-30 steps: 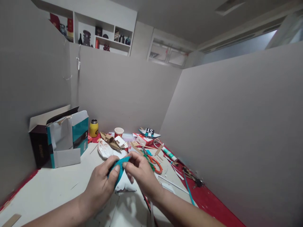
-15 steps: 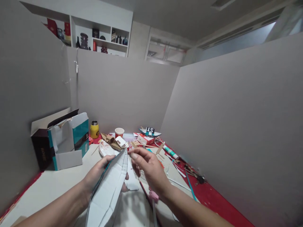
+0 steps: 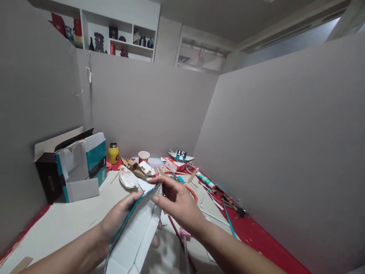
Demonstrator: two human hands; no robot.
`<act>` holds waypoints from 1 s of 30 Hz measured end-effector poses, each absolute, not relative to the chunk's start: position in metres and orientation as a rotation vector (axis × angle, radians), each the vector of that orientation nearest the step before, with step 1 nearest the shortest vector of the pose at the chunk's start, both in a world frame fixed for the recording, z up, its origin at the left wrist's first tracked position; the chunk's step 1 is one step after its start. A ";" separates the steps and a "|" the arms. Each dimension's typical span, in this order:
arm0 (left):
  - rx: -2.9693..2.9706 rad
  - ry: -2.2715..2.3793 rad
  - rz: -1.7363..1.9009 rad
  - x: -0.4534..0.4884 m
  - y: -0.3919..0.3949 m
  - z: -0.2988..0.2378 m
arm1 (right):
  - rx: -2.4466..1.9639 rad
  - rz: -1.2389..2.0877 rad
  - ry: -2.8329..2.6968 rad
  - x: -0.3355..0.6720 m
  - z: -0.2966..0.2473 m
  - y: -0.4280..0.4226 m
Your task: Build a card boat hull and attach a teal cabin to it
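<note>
A folded piece of card [image 3: 134, 236], white inside with a teal outer face, rises from the bottom of the view toward its pointed far end. My left hand [image 3: 118, 217] grips its left side, fingers wrapped round the teal edge and a fingertip showing under it. My right hand [image 3: 173, 201] sits at the card's far tip, thumb and forefinger stretched along its upper edge. Orange-handled scissors [image 3: 191, 191] lie just beyond my right hand.
An open teal, grey and black box [image 3: 72, 167] stands at the left. A yellow jar [image 3: 113, 153], a red paper cup [image 3: 143, 156], cardboard scraps, a glue tube [image 3: 205, 181] and strips litter the white sheet [image 3: 57, 224] on the red table. Grey partitions enclose three sides.
The small folded teal piece held a second ago has opened into a long white-faced card. My right hand has moved from pinching its tip to lying loosely along the edge.
</note>
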State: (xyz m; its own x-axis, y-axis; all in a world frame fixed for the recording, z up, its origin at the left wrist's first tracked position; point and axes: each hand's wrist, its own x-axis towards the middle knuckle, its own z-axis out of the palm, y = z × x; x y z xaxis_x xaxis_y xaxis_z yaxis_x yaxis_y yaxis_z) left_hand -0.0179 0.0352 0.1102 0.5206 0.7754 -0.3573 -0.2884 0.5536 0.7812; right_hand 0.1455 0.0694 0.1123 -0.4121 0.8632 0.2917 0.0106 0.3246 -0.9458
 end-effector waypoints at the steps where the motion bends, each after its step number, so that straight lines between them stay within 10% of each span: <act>1: 0.741 0.790 0.704 -0.017 0.035 0.111 | -0.803 1.255 -1.698 0.144 0.113 0.067; 30: 2.180 1.340 1.371 -0.028 0.041 0.085 | -0.962 0.986 -1.922 0.143 0.092 0.076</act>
